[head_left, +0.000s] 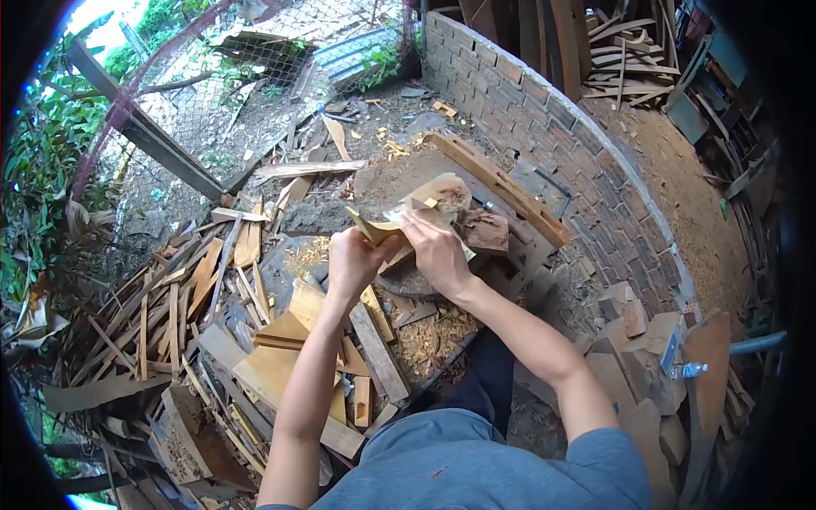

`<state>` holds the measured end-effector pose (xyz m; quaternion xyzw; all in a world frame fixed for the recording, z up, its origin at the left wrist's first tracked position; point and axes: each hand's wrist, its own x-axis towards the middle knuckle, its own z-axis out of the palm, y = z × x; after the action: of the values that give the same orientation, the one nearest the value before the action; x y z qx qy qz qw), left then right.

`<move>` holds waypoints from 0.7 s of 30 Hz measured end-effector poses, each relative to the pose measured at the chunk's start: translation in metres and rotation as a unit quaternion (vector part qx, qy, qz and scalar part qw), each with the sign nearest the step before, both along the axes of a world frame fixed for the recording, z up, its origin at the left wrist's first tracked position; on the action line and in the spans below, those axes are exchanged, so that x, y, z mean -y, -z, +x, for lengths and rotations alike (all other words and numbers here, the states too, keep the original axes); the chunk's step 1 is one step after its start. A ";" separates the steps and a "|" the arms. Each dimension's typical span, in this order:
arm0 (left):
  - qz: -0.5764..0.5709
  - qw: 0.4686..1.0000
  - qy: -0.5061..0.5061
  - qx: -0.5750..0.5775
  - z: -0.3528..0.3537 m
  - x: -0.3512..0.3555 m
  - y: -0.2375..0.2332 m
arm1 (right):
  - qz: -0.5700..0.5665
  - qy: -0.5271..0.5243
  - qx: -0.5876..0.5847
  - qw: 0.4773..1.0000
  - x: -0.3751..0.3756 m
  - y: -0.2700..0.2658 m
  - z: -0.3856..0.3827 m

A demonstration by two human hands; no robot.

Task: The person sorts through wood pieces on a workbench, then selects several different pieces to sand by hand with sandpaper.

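Note:
My left hand (351,262) is closed around a thin, yellowish piece of wood (372,228), whose pointed end sticks up past the fingers. At the right end of that piece, my right hand (438,251) has its fingers pressed together, next to a pale patch; I cannot tell what is in them. Below both hands is a round wooden stump (412,280). Just beyond them, a rough wood block (446,191) with a brown hollow lies on the work spot, and a reddish-brown chunk (486,231) sits to its right.
A long slotted beam (501,189) slants along the right, beside a low brick wall (586,144). Scrap wood strips (174,314) heap up at left. Boards (280,370) and wood shavings (429,340) lie close to my legs. A plastic bottle (693,371) rests at far right.

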<state>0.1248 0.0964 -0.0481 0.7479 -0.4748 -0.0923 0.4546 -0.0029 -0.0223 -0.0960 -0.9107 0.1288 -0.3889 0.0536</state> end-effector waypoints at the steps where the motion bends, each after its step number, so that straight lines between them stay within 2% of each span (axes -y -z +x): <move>1: 0.003 1.000 -0.001 -0.004 -0.002 0.000 0.000 | 0.003 -0.001 -0.004 1.000 0.011 0.005 -0.002; 3: 0.058 0.998 -0.004 -0.018 -0.006 -0.002 -0.014 | 0.108 0.070 -0.160 0.979 0.037 0.006 -0.006; 4: 0.058 0.998 -0.002 0.020 -0.004 0.002 -0.009 | 0.189 0.080 -0.127 0.970 0.043 -0.002 -0.007; 5: 0.087 0.995 -0.013 0.037 -0.002 0.004 -0.006 | 0.185 0.076 -0.119 0.972 0.030 -0.008 -0.004; 7: 0.046 0.999 -0.019 0.003 0.005 0.000 0.012 | 0.086 0.006 -0.037 0.996 -0.004 -0.010 0.000; 8: -0.009 0.999 -0.022 -0.027 0.001 -0.003 0.015 | 0.089 -0.029 -0.033 0.995 0.011 -0.002 0.000; 9: 0.033 0.998 -0.026 -0.051 -0.005 -0.006 0.005 | 0.152 0.020 -0.124 0.980 0.021 -0.004 -0.003; 10: 0.061 0.998 -0.031 0.001 -0.005 -0.005 0.008 | 0.170 0.051 -0.155 0.972 0.030 -0.010 -0.002; 11: 0.085 0.994 -0.040 0.053 -0.005 -0.003 0.005 | 0.184 0.079 -0.185 0.962 0.037 -0.017 0.000; 12: 0.061 0.996 -0.019 0.062 -0.009 0.000 0.002 | 0.149 0.086 -0.199 0.965 0.029 -0.016 0.006; 13: 0.047 0.997 -0.035 0.050 -0.010 0.000 0.004 | 0.133 0.037 -0.157 0.978 0.016 -0.013 0.006; 15: -0.016 0.999 -0.031 0.008 -0.009 -0.004 0.015 | 0.210 -0.045 -0.091 0.972 -0.023 -0.048 -0.007; 17: -0.045 0.999 -0.004 -0.017 -0.006 -0.010 0.031 | 0.231 -0.114 -0.044 0.965 -0.044 -0.067 -0.014; 19: -0.027 0.998 -0.018 -0.048 -0.009 -0.015 0.038 | 0.236 -0.131 -0.034 0.962 -0.050 -0.073 -0.015; 21: -0.044 0.997 -0.008 -0.058 -0.007 -0.017 0.047 | 0.111 -0.136 -0.028 0.984 -0.036 -0.051 -0.010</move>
<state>0.1183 0.1133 -0.0947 0.7245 -0.4451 -0.1113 0.5144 -0.0131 0.0138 -0.0449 -0.9187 0.0480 -0.3353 0.2030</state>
